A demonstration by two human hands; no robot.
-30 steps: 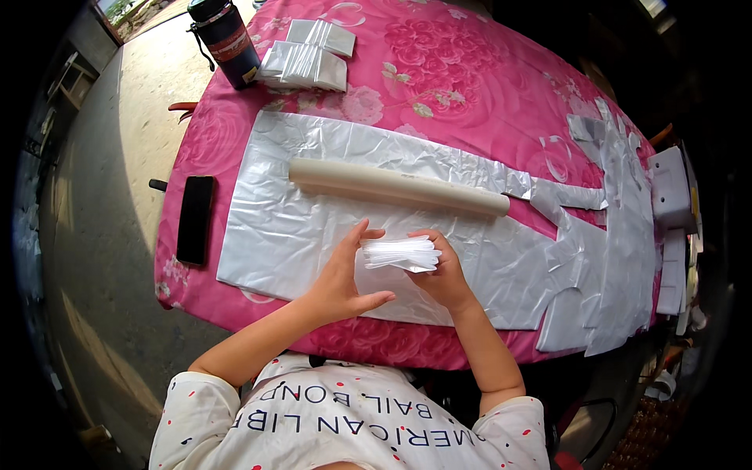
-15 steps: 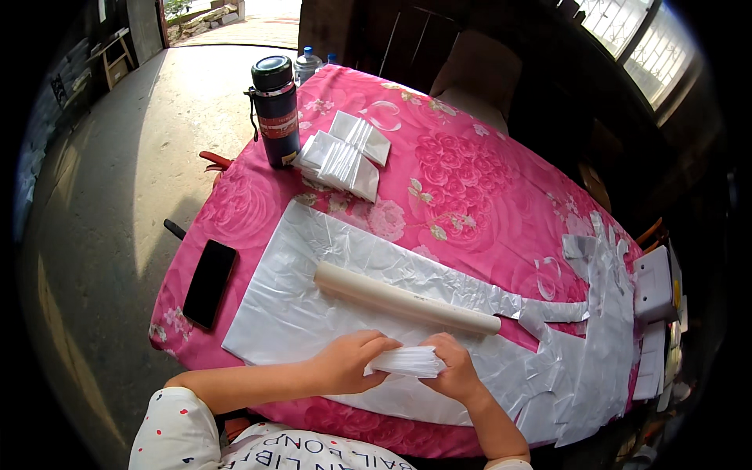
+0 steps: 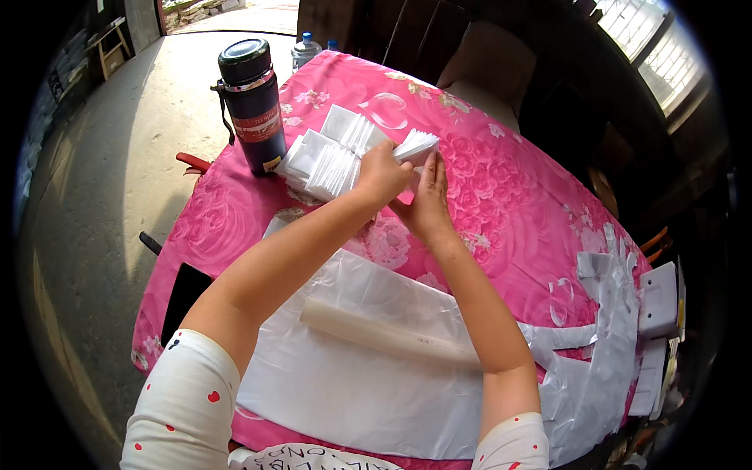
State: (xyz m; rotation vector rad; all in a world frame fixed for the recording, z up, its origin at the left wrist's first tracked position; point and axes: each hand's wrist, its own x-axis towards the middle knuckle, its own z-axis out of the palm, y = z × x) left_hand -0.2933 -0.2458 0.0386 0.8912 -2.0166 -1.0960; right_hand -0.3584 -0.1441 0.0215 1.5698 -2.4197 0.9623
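Both my arms reach out to the far part of the table, where my hands hold a folded bundle of thin white plastic sheets [image 3: 415, 146]. My left hand [image 3: 381, 174] is closed on its left side. On the right side, my right hand [image 3: 428, 200] presses its fingers along the bundle, thumb toward the left hand. Immediately left of my left hand lies a pile of similar folded white bundles [image 3: 323, 162]. Nearer to me, a pale tube [image 3: 376, 333] rests on a large spread of white plastic film [image 3: 352, 399]; my right forearm hides the tube's right end.
A dark flask [image 3: 254, 117] with a strap stands left of the pile on the pink floral tablecloth [image 3: 501, 211]. My left arm partly covers a black phone [image 3: 184, 294]. Cut film strips [image 3: 603, 337] lie at the right, beside white boxes [image 3: 658, 301]. Behind the flask is a clear bottle [image 3: 305, 51].
My hands have carried the white bundle from the near edge, over the tube, out to the right side of the pile. The view has shifted slightly.
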